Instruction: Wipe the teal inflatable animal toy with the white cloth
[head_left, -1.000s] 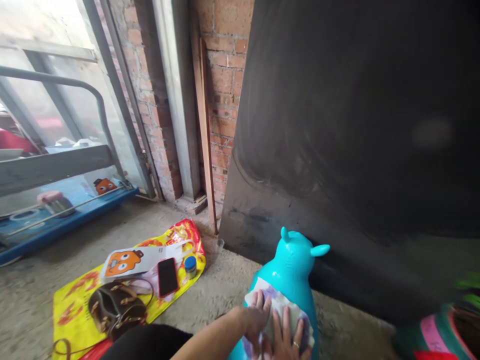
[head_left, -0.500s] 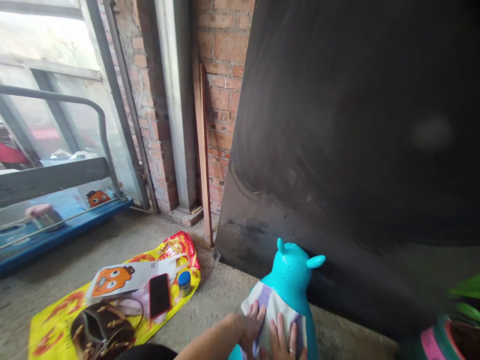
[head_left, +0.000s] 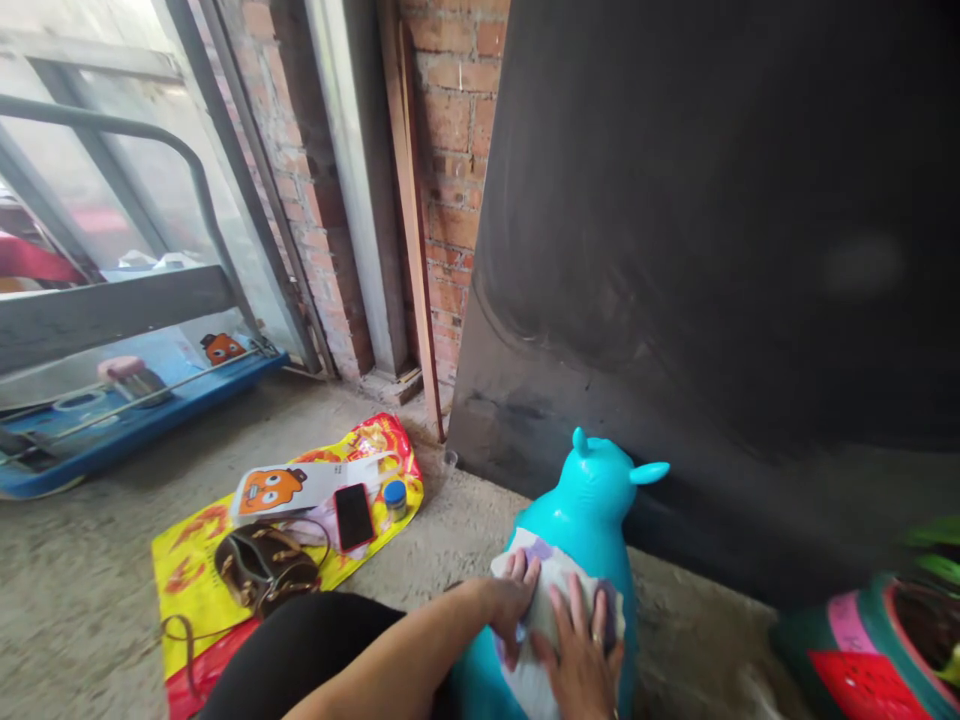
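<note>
My left hand (head_left: 513,602) and right hand (head_left: 581,648) lie flat, fingers extended, on 1 white-and-purple cloth (head_left: 547,588) across the back of the turquoise toy animal (head_left: 576,525), near the black board (head_left: 675,250) — wiping, I judge; the next stroke calls for even pressure.

Rough grey concrete floor (head_left: 97,590); along its far edge, red brick wall (head_left: 454,125), metal post (head_left: 361,190), slim wooden strip (head_left: 416,240) and large black board (head_left: 690,250), smeared low down; at floor's far left corner, blue-decked trolley (head_left: 214,385) before pale panes (head_left: 90,20); bright light there, board side dim.
</note>
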